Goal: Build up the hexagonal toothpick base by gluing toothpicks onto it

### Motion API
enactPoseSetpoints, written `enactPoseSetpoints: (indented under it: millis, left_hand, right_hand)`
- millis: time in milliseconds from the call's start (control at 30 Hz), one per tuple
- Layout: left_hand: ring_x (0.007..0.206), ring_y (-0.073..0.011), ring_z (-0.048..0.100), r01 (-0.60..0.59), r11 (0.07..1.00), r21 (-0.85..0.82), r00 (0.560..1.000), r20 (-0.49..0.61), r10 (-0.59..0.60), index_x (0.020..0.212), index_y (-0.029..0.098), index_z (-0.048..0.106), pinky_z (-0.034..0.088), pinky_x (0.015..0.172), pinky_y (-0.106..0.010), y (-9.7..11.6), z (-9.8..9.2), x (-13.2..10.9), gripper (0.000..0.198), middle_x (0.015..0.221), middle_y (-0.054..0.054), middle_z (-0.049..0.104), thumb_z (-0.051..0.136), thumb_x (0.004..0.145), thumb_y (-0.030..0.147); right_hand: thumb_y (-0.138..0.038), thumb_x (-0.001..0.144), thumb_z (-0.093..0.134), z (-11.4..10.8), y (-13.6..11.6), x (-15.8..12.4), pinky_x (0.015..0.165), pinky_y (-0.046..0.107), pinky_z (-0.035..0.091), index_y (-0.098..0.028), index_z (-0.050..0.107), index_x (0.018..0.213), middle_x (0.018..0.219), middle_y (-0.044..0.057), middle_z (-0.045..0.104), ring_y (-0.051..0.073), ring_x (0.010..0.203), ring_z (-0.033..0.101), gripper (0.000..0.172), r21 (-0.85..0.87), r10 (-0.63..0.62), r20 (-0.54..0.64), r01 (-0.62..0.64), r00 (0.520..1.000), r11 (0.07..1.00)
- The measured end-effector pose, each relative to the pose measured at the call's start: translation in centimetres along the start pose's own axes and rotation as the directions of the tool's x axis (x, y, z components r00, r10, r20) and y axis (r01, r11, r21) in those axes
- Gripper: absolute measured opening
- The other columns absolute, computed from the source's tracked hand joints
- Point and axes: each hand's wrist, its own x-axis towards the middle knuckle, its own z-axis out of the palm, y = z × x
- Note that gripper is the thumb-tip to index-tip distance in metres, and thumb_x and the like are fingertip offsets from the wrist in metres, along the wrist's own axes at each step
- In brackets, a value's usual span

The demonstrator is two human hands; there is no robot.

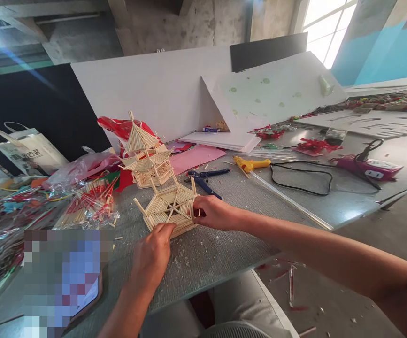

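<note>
A six-sided section of a pagoda model [170, 206], made of thin wooden sticks with spoke-like sticks at its centre, sits on the grey-topped table. Short posts rise from several of its corners. My left hand [156, 246] is closed on its near edge, fingertips partly hidden. At the right corner, the bent fingers of my right hand [212, 212] pinch an upright wooden stick [192, 202] beside the rim. Just behind stands a taller tiered pagoda part [149, 159] with a pointed roof.
Blue-handled cutters [205, 180] and a yellow glue gun [252, 163] with a black cord lie behind. A clear glue stick [291, 199] lies to the right, near a purple power strip [368, 168]. Bagged red-tipped sticks [92, 199] and a partly blurred phone [92, 291] are at left.
</note>
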Motion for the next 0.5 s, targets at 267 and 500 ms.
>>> enactPoseSetpoints:
  millis: [267, 500]
  left_hand:
    - [0.082, -0.0135, 0.066, -0.079, 0.997, -0.024, 0.983, -0.166, 0.074, 0.106, 0.026, 0.06, 0.048, 0.063, -0.022, -0.3, 0.3, -0.6, 0.029, 0.104, 0.001, 0.067, 0.042, 0.086, 0.016]
    - [0.067, -0.0135, 0.065, 0.09, 0.961, -0.263, 0.857, -0.471, -0.209, 0.099, 0.022, 0.062, 0.05, 0.067, -0.026, -2.5, -3.4, -2.4, 0.027, 0.083, -0.001, 0.07, 0.049, 0.083, 0.04]
  right_hand:
    - [-0.004, 0.067, 0.051, -0.2, -0.1, -0.2, 0.053, 0.016, 0.032, -0.011, 0.056, 0.069, 0.067, 0.0, 0.053, 0.007, 0.058, 0.045, 0.009, 0.024, 0.002, 0.014, -0.002, 1.0, 1.0]
    - [-0.008, 0.071, 0.051, -1.5, 0.3, -1.8, 0.058, 0.018, 0.038, -0.011, 0.061, 0.095, 0.075, 0.001, 0.058, 0.008, 0.061, 0.05, 0.026, 0.042, 0.042, -0.113, -0.037, 0.993, 0.998]
